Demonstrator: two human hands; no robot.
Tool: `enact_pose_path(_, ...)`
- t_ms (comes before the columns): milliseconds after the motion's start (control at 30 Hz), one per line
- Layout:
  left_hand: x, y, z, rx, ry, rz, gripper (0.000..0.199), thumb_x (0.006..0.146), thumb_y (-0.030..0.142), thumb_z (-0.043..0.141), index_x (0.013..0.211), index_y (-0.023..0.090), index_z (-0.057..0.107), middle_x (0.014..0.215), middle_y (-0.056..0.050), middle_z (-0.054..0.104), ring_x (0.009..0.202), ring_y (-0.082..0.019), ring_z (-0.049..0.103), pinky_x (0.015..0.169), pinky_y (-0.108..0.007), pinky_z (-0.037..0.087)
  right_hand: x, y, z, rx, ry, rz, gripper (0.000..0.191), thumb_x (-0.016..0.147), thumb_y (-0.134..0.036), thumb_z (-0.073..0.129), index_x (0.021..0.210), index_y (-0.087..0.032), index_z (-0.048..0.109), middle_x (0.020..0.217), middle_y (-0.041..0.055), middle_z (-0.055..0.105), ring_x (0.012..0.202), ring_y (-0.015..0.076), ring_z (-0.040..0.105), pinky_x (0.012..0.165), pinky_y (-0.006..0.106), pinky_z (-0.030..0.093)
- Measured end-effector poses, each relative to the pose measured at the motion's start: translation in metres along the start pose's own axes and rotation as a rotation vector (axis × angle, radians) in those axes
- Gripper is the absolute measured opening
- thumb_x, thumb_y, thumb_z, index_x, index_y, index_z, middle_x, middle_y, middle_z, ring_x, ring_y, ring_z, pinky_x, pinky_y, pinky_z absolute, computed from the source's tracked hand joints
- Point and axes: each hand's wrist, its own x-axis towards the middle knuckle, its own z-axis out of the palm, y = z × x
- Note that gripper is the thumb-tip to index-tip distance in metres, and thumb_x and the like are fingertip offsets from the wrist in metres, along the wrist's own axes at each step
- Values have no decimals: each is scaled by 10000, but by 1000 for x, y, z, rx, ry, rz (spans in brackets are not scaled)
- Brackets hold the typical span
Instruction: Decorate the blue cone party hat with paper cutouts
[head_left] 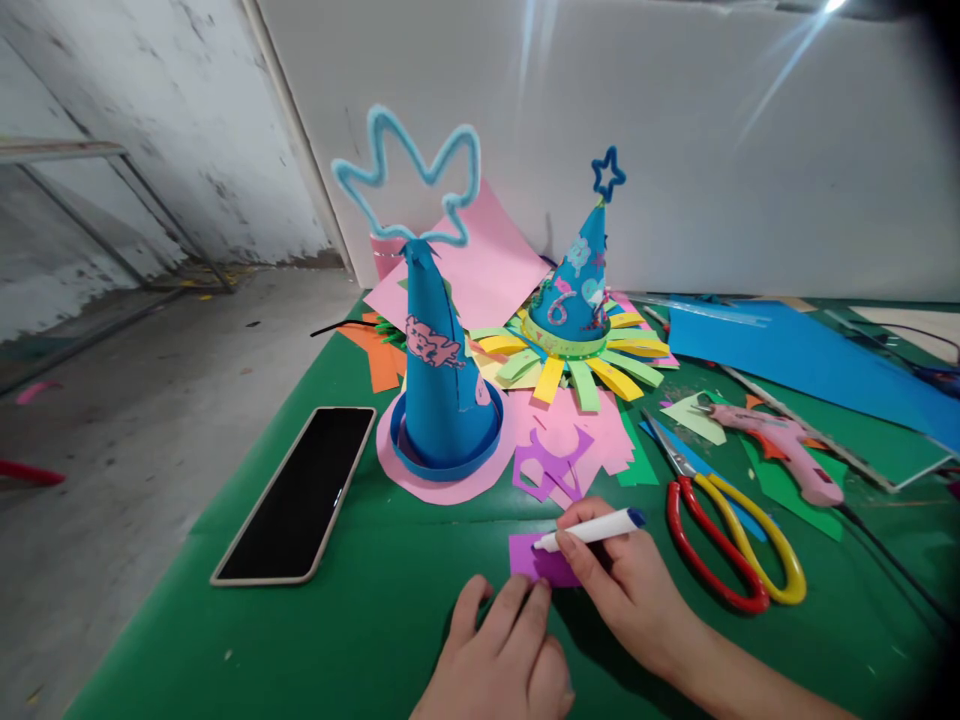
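Observation:
My right hand point(630, 585) grips a white marker point(596, 529) with a dark blue end, its tip touching a small purple paper point(525, 560). Beside it, the fingers of my left hand point(502, 650) are spread and rest on the lower edge of that paper. Just beyond lie purple scraps point(551, 468) with cut-out holes. A blue cone hat point(439, 400) topped by a light blue fuzzy wire stands on a pink round base point(450, 490). To the right of my right hand are scissors point(686, 470) with red and yellow handles, their blades nearly together.
A black-screened phone point(300, 500) lies at the left of the green table point(300, 660). Behind stands a decorated blue cone hat point(574, 285) with yellow and green strips. A pink glue gun point(780, 440) and blue sheet point(795, 350) lie at the right.

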Motion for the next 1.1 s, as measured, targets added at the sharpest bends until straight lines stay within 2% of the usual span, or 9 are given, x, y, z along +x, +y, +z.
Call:
enact_pose_path(133,3,1,-4,-2,6,-8,184,831,289,459,692,209,549,944,-16,671,955,-182,504,878,-353,251,-1,1,0,-12,7,-28,127,902,-295,401,856,-209,482,621,-35,465,526,126,435,504,239,359)
enact_pose_path(400,8,1,-9,-13,-2,-2,222,843,310,451,679,199,552,912,-29,678,933,-188,508,871,-354,239,0,3,0,-17,5,-39,109,894,-276,426,868,-199,498,641,-35,454,523,117,426,495,242,336)
enact_pose_path(567,8,0,-8,-15,22,1,225,843,311,456,673,201,553,908,-27,684,932,-187,508,857,-349,243,-1,1,0,20,-18,-28,115,895,-272,425,862,-195,504,651,-32,465,530,114,433,509,237,349)
enact_pose_path(800,6,1,-7,-9,-10,-10,222,846,316,443,686,208,554,928,-17,689,937,-183,514,856,-361,242,-2,2,-1,47,-32,-29,112,890,-259,439,839,-193,514,656,-32,480,542,109,446,511,227,351)
enact_pose_path(933,5,1,-5,-5,22,-7,233,849,315,428,682,209,553,914,-21,695,930,-183,518,853,-365,248,-2,3,-1,39,-39,-26,124,890,-260,437,834,-190,522,673,-25,493,553,111,450,519,228,355)
enact_pose_path(1100,3,0,-4,-10,-10,-1,169,830,297,468,711,216,556,957,-15,692,960,-176,516,867,-359,252,-2,2,0,62,-43,-26,131,889,-262,440,814,-190,519,667,-28,487,550,108,450,515,223,357)
